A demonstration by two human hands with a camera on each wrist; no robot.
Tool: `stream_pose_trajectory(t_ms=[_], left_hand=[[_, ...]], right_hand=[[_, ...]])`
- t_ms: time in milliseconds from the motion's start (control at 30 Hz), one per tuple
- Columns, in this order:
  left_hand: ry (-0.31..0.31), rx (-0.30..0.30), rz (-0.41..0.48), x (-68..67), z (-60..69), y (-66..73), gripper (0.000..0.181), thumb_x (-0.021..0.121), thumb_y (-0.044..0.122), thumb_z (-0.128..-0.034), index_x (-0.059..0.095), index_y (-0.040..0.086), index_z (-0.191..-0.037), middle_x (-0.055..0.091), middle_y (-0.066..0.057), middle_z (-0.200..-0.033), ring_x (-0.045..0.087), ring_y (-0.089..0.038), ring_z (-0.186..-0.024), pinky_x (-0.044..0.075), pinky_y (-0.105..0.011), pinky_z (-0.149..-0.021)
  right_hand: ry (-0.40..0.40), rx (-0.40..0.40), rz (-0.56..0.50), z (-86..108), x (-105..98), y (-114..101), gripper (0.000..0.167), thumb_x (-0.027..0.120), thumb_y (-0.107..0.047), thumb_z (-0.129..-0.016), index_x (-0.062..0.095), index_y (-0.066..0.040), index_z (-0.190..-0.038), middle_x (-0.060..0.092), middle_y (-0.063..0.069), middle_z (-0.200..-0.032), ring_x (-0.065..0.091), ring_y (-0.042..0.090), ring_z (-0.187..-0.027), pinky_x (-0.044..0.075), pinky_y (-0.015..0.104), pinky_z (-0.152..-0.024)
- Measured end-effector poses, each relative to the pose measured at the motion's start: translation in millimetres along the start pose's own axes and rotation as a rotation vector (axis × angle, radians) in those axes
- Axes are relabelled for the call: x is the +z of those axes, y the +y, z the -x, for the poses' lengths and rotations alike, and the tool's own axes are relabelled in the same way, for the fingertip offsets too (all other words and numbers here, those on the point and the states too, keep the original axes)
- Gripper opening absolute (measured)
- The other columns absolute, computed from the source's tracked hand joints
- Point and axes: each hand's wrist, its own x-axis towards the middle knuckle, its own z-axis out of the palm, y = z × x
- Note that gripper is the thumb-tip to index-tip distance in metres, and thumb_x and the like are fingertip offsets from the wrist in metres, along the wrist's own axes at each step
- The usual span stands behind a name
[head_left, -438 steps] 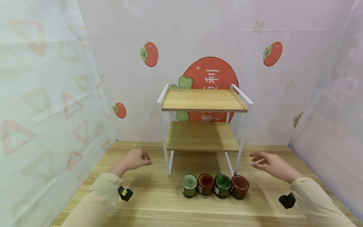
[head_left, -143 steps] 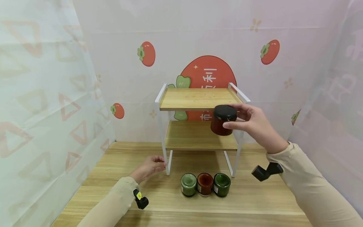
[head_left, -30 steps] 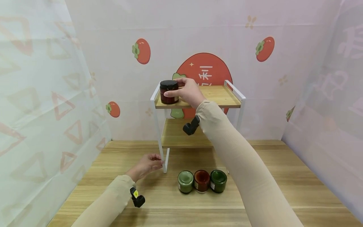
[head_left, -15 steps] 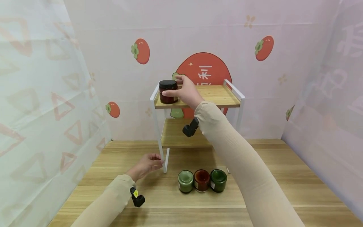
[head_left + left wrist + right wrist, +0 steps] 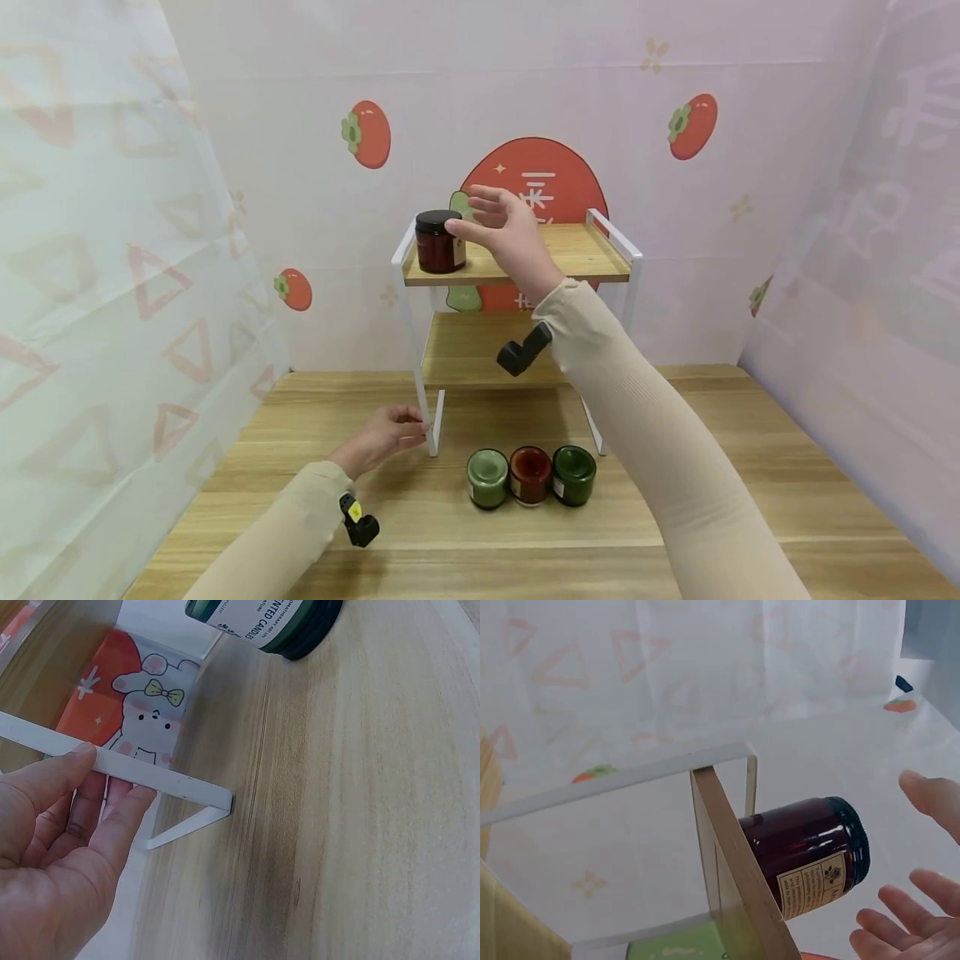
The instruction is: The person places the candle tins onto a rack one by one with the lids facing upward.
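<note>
Dark-red round glass jar with a black lid point(image 5: 440, 248): up on the left end of the pale wooden top shelf point(image 5: 570, 252), base on the board, lid uppermost, cream paper label towards the right!
Right hand point(image 5: 513, 240): free of it, fingers parted just right of the jar, a clear gap showing in the right wrist view, nothing in its grasp.
Left hand point(image 5: 386, 435): down low, thumb and fingers pinching the slim white metal leg point(image 5: 180, 782) at the rack's near left corner, a steadying hold by the look of it.
Row on the woodgrain tabletop point(image 5: 450, 575): near side, in front of the rack, we have a pale-green round glass jar point(image 5: 487, 479) at left, an amber-red round glass jar point(image 5: 530, 477) in the middle, a dark-green round glass jar point(image 5: 573, 477) at right, all bottoms up, neither hand on them.
Shelf score: one jar of four placed, and I'd call that placement finished.
Left to do: judging by the layout, three jars, each needing a turn upright and a lift; early going, then.
</note>
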Motion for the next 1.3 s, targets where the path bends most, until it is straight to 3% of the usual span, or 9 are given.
stream_pose_trajectory(t_ms=[267,467,667,900,1000,1100,1300], left_hand=[[0.003,-0.006,-0.001,-1.0,1.1,0.1,0.014,0.057,-0.003,-0.0937,0.051,-0.006,-0.106,0.057,-0.009,-0.103,0.062,-0.021,-0.102,0.054,-0.03,-0.094],[0.006,-0.005,-0.011,1.8,2.2,-0.2,0.017,0.058,-0.002,-0.0938,0.051,-0.008,-0.108,0.058,-0.013,-0.107,0.061,-0.024,-0.104,0.053,-0.033,-0.096],[0.025,0.0,-0.027,1.9,0.6,-1.0,0.016,0.059,-0.001,-0.0933,0.051,-0.007,-0.106,0.058,-0.008,-0.1,0.062,-0.022,-0.101,0.053,-0.035,-0.097],[0.018,0.001,-0.007,0.9,1.3,1.2,0.017,0.058,-0.001,-0.0939,0.05,-0.008,-0.108,0.057,-0.013,-0.106,0.061,-0.025,-0.104,0.054,-0.032,-0.095],[0.023,-0.001,-0.007,0.9,1.1,0.6,0.017,0.058,-0.002,-0.0936,0.05,-0.008,-0.108,0.057,-0.013,-0.105,0.061,-0.025,-0.104,0.054,-0.031,-0.094],[0.034,0.002,-0.017,1.6,0.8,0.0,0.016,0.058,-0.002,-0.093,0.051,-0.008,-0.106,0.057,-0.009,-0.101,0.061,-0.025,-0.102,0.055,-0.03,-0.092],[0.049,0.011,-0.028,2.7,-0.5,-0.4,0.012,0.059,-0.002,-0.0926,0.052,-0.005,-0.102,0.057,-0.006,-0.098,0.061,-0.025,-0.101,0.056,-0.028,-0.089]], right_hand=[[0.015,-0.119,-0.066,33.2,-18,2,0.054,0.076,-0.017,-0.085,0.053,-0.011,-0.134,0.058,0.004,-0.134,0.054,0.016,-0.125,0.046,0.028,-0.106],[-0.014,-0.164,-0.055,70.9,-37,14,0.051,0.073,-0.009,-0.086,0.053,-0.003,-0.132,0.054,0.01,-0.138,0.05,0.021,-0.13,0.042,0.035,-0.11],[-0.047,-0.212,-0.018,99.3,-59,30,0.047,0.069,0.0,-0.087,0.051,0.003,-0.13,0.053,0.017,-0.136,0.053,0.016,-0.127,0.044,0.023,-0.105],[-0.051,-0.351,-0.006,127.9,-72,62,0.044,0.068,0.011,-0.083,0.053,0.009,-0.125,0.062,0.0,-0.126,0.057,0.009,-0.121,0.046,0.023,-0.103],[-0.073,-0.39,-0.019,139.8,-71,80,0.045,0.066,0.016,-0.081,0.053,0.01,-0.123,0.062,0.001,-0.127,0.056,0.011,-0.122,0.045,0.023,-0.104],[-0.09,-0.38,-0.003,153.0,-71,96,0.046,0.065,0.017,-0.081,0.053,0.008,-0.124,0.061,0.005,-0.129,0.055,0.011,-0.123,0.045,0.022,-0.103],[-0.123,-0.264,0.124,175.8,-75,129,0.042,0.068,0.006,-0.085,0.056,0.001,-0.125,0.062,0.011,-0.126,0.056,0.004,-0.119,0.045,0.016,-0.101]])
